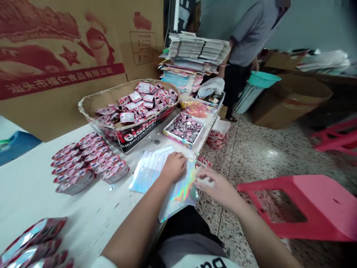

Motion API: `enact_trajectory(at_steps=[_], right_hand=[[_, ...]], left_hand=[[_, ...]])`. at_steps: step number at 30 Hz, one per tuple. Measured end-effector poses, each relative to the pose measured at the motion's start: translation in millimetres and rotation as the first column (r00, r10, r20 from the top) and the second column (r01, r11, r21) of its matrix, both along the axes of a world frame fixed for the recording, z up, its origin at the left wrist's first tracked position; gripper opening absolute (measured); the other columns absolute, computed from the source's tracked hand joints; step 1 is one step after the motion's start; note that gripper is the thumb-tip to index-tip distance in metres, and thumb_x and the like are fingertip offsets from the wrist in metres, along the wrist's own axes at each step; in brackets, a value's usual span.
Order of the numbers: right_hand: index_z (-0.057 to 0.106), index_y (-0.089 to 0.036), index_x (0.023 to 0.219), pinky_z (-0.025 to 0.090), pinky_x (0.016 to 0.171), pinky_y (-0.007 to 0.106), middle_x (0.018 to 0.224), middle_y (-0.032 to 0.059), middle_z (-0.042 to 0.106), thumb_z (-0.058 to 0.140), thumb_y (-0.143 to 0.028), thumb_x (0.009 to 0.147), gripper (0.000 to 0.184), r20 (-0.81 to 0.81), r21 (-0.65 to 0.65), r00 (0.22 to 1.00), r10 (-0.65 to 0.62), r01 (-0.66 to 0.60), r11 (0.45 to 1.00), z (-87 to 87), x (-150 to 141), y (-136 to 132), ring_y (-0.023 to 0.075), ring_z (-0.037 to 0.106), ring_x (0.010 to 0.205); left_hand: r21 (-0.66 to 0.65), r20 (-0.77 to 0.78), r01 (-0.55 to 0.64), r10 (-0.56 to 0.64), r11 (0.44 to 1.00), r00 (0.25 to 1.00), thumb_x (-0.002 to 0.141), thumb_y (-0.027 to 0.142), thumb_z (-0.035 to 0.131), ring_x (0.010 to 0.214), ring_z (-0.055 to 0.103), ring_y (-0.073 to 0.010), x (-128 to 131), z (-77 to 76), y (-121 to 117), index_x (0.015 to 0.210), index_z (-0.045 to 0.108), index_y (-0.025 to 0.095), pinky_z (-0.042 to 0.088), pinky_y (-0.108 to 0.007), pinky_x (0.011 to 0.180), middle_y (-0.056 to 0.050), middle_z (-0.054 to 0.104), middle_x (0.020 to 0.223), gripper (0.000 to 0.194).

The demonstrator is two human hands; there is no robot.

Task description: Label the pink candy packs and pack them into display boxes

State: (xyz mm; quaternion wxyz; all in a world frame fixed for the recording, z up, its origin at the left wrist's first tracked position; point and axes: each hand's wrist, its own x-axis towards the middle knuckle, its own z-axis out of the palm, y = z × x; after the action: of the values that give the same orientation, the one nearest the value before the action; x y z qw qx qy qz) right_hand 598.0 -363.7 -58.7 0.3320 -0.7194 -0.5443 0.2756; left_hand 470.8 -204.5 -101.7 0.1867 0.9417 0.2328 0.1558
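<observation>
My left hand rests with curled fingers on a fanned stack of shiny holographic bags at the white table's edge. One holographic bag hangs off that edge, and my right hand pinches its side. Rows of small pink-and-red packets lie to the left of the bags. Behind them a cut-down cardboard box holds more of those packets.
A small tray of round badges sits beyond the bags. Stacked paper stands at the far end of the white table. A pink plastic stool stands on the floor to my right. Another person stands at the back.
</observation>
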Motion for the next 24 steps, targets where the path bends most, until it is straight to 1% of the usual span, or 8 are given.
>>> enact_trajectory(at_steps=[3, 5, 7, 10, 13, 16, 21, 24], right_hand=[[0.064, -0.019, 0.116, 0.046, 0.095, 0.038, 0.109, 0.0095, 0.061, 0.056, -0.029, 0.087, 0.032, 0.182, 0.094, 0.979, -0.092, 0.076, 0.993, -14.3, 20.1, 21.4, 0.0236, 0.06, 0.101], [0.059, -0.017, 0.129, 0.045, 0.098, 0.037, 0.114, 0.0107, 0.058, 0.056, -0.027, 0.088, 0.042, 0.283, 0.049, 0.957, -0.069, 0.057, 0.997, -24.7, 28.7, 36.0, 0.0234, 0.059, 0.105], [0.057, -0.017, 0.133, 0.045, 0.096, 0.036, 0.114, 0.0115, 0.057, 0.055, -0.027, 0.09, 0.044, 0.372, -0.013, 0.927, -0.046, 0.055, 0.998, -31.6, 30.0, 47.1, 0.0235, 0.059, 0.103], [0.066, -0.019, 0.124, 0.045, 0.092, 0.035, 0.109, 0.0114, 0.057, 0.053, -0.029, 0.094, 0.035, 0.482, -0.03, 0.874, -0.058, 0.082, 0.996, -35.2, 22.3, 55.1, 0.0241, 0.06, 0.1], [0.073, -0.024, 0.113, 0.045, 0.089, 0.036, 0.105, 0.0096, 0.059, 0.054, -0.026, 0.094, 0.027, 0.525, -0.002, 0.849, -0.062, 0.074, 0.997, -37.0, 14.7, 55.4, 0.0247, 0.059, 0.1], [0.075, -0.024, 0.108, 0.045, 0.087, 0.036, 0.103, 0.0089, 0.062, 0.054, -0.025, 0.094, 0.025, 0.524, 0.056, 0.849, -0.073, 0.051, 0.997, -41.6, 13.0, 53.6, 0.0246, 0.06, 0.098], [0.076, -0.018, 0.095, 0.047, 0.085, 0.036, 0.095, 0.0092, 0.063, 0.054, -0.022, 0.091, 0.023, 0.423, 0.229, 0.897, -0.131, 0.035, 0.973, -55.0, 17.8, 53.3, 0.0236, 0.061, 0.091], [0.074, -0.016, 0.09, 0.048, 0.082, 0.039, 0.092, 0.011, 0.063, 0.052, -0.023, 0.09, 0.023, 0.451, 0.294, 0.881, -0.146, 0.008, 0.956, -63.0, 18.8, 54.2, 0.0251, 0.061, 0.086]], left_hand=[[0.007, 0.034, 0.004, -0.004, 1.0, 0.999, 0.089, 0.015, 0.044, 0.098, 0.056, -0.0239, -2.3, 0.3, -1.9, 0.107, 0.072, 0.018, 0.044, -0.04, 0.091, -0.01, 0.068, 0.102, 0.033], [0.008, 0.063, 0.012, -0.013, 1.0, 0.998, 0.089, 0.014, 0.044, 0.098, 0.057, -0.0241, -2.8, -1.4, -2.2, 0.106, 0.072, 0.017, 0.044, -0.04, 0.091, -0.01, 0.068, 0.101, 0.033], [0.009, 0.084, 0.019, -0.019, 1.0, 0.996, 0.088, 0.013, 0.045, 0.097, 0.058, -0.0239, -2.8, -3.4, -1.7, 0.105, 0.072, 0.017, 0.045, -0.039, 0.091, -0.01, 0.069, 0.101, 0.033], [0.013, 0.101, 0.016, -0.017, 1.0, 0.995, 0.087, 0.012, 0.046, 0.098, 0.059, -0.0227, -2.8, -4.6, -0.9, 0.103, 0.073, 0.018, 0.045, -0.037, 0.091, -0.009, 0.07, 0.1, 0.032], [0.014, 0.108, 0.01, -0.012, 1.0, 0.994, 0.086, 0.012, 0.047, 0.097, 0.06, -0.022, -2.1, -3.9, -0.7, 0.101, 0.074, 0.019, 0.046, -0.036, 0.091, -0.009, 0.07, 0.098, 0.031], [0.013, 0.104, 0.005, -0.006, 1.0, 0.995, 0.085, 0.012, 0.048, 0.096, 0.06, -0.0222, -0.4, -3.4, -0.5, 0.101, 0.074, 0.018, 0.046, -0.037, 0.09, -0.009, 0.071, 0.097, 0.031], [0.032, 0.06, -0.004, 0.002, 0.999, 0.998, 0.086, 0.013, 0.048, 0.094, 0.059, -0.0219, 1.2, -5.5, -0.7, 0.098, 0.074, 0.018, 0.046, -0.037, 0.089, -0.008, 0.07, 0.095, 0.03], [0.058, 0.021, -0.004, 0.002, 0.998, 1.0, 0.087, 0.016, 0.049, 0.094, 0.059, -0.0211, 1.1, -6.8, -0.2, 0.098, 0.074, 0.018, 0.046, -0.036, 0.09, -0.008, 0.07, 0.095, 0.028]])
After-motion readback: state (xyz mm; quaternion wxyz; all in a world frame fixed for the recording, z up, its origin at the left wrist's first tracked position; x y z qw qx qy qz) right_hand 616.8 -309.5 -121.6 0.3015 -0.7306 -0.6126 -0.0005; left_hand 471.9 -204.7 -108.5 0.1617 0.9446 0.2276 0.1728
